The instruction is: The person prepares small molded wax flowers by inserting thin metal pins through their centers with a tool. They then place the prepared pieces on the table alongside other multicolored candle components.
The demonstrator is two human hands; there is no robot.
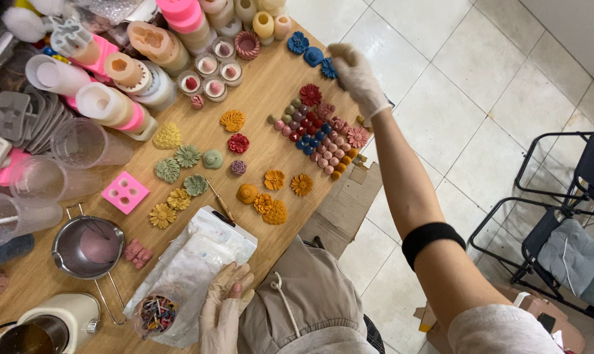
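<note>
Head view: my gloved right hand (357, 75) reaches, fingers loosely apart, over the dark blue flower-shaped wax piece (329, 68) at upper centre, while my left hand (223, 305) lies open, steadying the clear plastic bag (198, 259) on the wooden bench (270, 85).

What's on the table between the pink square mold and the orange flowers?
Green flower shapes, a yellow one and a thin stick tool lie between pink mold and orange flowers, head view.

We are looking through a single head-worn camera, facing steeply down from above the person's chest. It is taking in the wooden desk (270, 85) on the left at close range, and the tiled floor (441, 98) on the right, farther below. No second view is overlapping it.
</note>
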